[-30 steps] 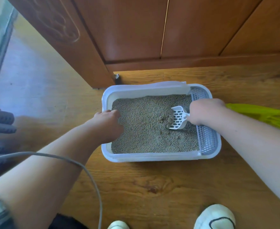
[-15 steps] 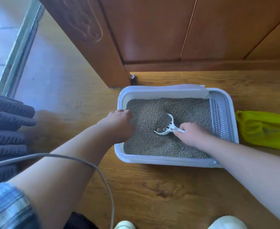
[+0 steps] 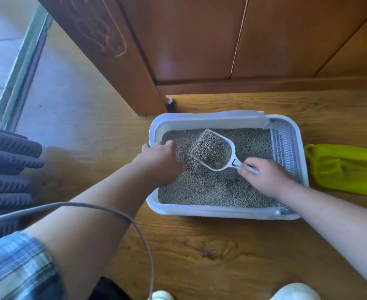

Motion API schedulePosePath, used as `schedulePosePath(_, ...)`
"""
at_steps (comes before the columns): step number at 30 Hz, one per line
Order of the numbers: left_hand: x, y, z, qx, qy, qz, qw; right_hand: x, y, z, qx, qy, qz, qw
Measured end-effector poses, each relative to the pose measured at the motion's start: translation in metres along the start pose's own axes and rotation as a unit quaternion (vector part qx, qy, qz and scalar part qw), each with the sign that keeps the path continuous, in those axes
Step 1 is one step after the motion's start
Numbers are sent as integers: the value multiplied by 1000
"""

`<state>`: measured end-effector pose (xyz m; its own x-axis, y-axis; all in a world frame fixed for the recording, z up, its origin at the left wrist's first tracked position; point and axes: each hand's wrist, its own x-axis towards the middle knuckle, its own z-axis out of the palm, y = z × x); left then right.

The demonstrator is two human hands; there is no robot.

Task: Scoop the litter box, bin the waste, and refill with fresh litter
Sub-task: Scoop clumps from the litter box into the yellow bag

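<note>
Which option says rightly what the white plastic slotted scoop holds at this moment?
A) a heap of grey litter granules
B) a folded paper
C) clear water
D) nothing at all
A: the white plastic slotted scoop, gripped by its handle in the right hand over the white rectangular litter box, is heaped with grey litter granules.

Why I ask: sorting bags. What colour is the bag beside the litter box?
The bag is bright yellow-green; the head view shows it best.
</note>
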<state>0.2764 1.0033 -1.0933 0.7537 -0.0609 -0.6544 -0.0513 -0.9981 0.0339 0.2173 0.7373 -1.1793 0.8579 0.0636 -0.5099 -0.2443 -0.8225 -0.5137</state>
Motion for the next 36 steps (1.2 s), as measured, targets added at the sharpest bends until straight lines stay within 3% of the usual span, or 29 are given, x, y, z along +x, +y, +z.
schedulePosePath(13,0,29,3,-32,7,25,999,-15,10,-19,4,17,-15,1000)
schedulePosePath(26,2,55,8,-14,0,24,1000,-21,13,-37,-94,14,-15,995)
schedulePosePath(36,2,61,8,-13,-2,32,999,-23,19,-39,-64,17,-10,998)
